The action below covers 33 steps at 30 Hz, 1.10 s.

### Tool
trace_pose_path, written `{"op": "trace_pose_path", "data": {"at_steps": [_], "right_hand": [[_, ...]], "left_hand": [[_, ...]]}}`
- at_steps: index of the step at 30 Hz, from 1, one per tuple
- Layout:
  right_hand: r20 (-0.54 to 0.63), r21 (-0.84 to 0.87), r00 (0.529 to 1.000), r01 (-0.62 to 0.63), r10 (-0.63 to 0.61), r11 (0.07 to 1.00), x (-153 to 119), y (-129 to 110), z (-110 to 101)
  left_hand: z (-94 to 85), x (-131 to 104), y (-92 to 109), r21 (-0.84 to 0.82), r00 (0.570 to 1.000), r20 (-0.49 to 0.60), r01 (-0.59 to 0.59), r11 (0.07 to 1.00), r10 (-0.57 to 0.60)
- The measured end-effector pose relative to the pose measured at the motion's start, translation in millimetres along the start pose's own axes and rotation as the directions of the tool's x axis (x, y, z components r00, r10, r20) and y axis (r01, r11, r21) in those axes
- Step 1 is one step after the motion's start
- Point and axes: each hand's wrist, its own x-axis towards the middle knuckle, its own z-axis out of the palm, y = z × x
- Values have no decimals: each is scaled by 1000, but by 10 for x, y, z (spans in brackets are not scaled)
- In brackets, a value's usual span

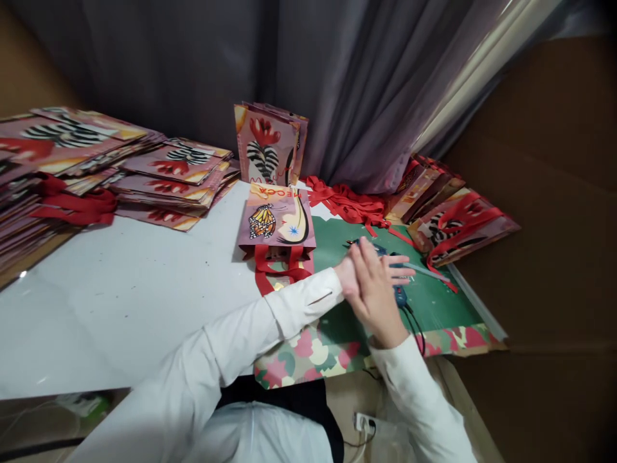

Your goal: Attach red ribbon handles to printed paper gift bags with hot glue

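Observation:
My left hand (347,273) stretches over the green board with its fingers spread to the right. My right hand (375,289) lies flat across it, fingers extended, and covers most of its palm. I see nothing held in either one. Below them, partly hidden, lies a blue glue gun (400,296) with a pale glue stick (429,272) and a black cable. Left of the hands a paper gift bag (277,222) with a butterfly print lies on its side, its red ribbon handles (261,270) toward me.
Stacks of flat paper bags (168,173) fill the left back. Another bag (267,145) stands upright by the grey curtain (193,64). Red ribbons (344,200) are heaped behind the green board (332,244). Finished-looking bags (463,225) lean at the right, beside a cardboard wall (554,193).

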Motion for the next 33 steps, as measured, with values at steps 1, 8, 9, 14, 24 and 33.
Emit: {"op": "trace_pose_path", "data": {"at_steps": [1, 8, 9, 14, 24, 33], "right_hand": [[4, -26, 997, -78, 78, 997, 10, 120, 48], [-231, 56, 752, -623, 617, 780, -128, 1010, -258], [-269, 126, 727, -623, 631, 772, -144, 1022, -339], [-227, 416, 682, -578, 696, 702, -86, 818, -525], [274, 787, 953, -299, 129, 540, 349, 423, -36], [347, 480, 893, -431, 286, 764, 216, 1175, -71]], "left_hand": [[-58, -95, 22, -43, 999, 36, 9, 999, -7], [-692, -683, 154, -492, 957, 280, 208, 845, -73], [-760, -720, 159, -509, 957, 285, 195, 839, -49], [-912, -782, 122, -513, 963, 270, 132, 848, 14], [-868, -747, 39, -535, 960, 280, 167, 828, -13], [-1128, -986, -21, -184, 956, 64, 294, 938, -287]]}}
